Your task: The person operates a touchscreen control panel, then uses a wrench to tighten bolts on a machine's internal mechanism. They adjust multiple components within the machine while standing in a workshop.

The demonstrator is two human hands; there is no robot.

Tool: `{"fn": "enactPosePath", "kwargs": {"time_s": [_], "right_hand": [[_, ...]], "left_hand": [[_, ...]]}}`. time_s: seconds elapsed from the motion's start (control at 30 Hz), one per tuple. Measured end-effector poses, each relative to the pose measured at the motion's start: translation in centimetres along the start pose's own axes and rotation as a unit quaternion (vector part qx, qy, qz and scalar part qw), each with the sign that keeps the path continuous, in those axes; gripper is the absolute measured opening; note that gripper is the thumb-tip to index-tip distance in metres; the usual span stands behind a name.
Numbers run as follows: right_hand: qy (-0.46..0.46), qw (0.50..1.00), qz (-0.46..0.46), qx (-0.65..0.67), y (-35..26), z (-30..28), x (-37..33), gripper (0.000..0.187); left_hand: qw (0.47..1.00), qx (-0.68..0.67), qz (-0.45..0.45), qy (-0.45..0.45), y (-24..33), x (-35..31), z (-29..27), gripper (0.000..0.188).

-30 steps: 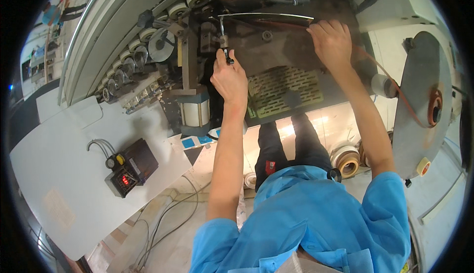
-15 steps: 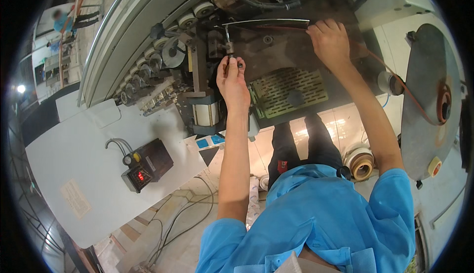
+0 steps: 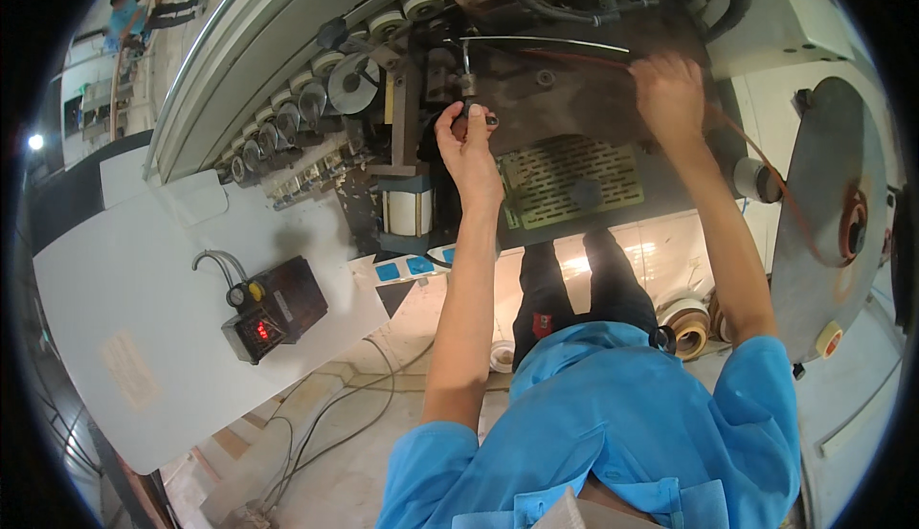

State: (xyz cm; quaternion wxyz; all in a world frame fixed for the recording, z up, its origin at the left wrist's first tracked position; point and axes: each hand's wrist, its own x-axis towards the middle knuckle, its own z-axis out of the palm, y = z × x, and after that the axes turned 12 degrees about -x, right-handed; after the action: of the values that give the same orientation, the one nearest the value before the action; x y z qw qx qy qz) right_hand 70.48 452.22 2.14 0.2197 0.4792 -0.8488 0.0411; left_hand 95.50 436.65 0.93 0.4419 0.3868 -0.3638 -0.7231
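My left hand (image 3: 471, 151) is closed around a dark knob (image 3: 491, 121) below a short metal post (image 3: 467, 65) on the machine. A thin, slightly curved metal rod (image 3: 546, 44) runs from the top of that post to the right. At the rod's right end my right hand (image 3: 672, 93) is curled, its fingers blurred. A narrow reddish-brown strip (image 3: 756, 136) comes from the large grey reel disc (image 3: 823, 203) at the right, passes into my right hand and continues left beneath the rod. The fingertips of this hand are partly hidden.
A green slotted plate (image 3: 574, 189) lies on the dark machine table (image 3: 536, 127). Left of my left hand stand a row of rollers (image 3: 311, 103) and a clear disc (image 3: 353, 82). A white panel (image 3: 115, 270) carries a box with a red display (image 3: 258, 330). Tape rolls (image 3: 687, 330) sit below right.
The view has shifted a little, so the machine appears further right. My left hand stays on the knob. My right hand stays by the rod's end and is now slightly blurred by motion.
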Motion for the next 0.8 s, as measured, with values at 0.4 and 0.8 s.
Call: {"fn": "enactPosePath", "kwargs": {"time_s": [0.4, 0.8], "right_hand": [[-0.034, 0.999, 0.025, -0.035, -0.9, -0.7, 0.1, 0.007], [-0.028, 0.999, -0.012, 0.022, 0.7, -0.5, 0.1, 0.013]], "left_hand": [[0.999, 0.032, 0.002, 0.025, -0.5, -0.1, 0.0, 0.037], [0.997, 0.013, -0.063, -0.047, 1.7, -4.8, -0.5, 0.051]]}}
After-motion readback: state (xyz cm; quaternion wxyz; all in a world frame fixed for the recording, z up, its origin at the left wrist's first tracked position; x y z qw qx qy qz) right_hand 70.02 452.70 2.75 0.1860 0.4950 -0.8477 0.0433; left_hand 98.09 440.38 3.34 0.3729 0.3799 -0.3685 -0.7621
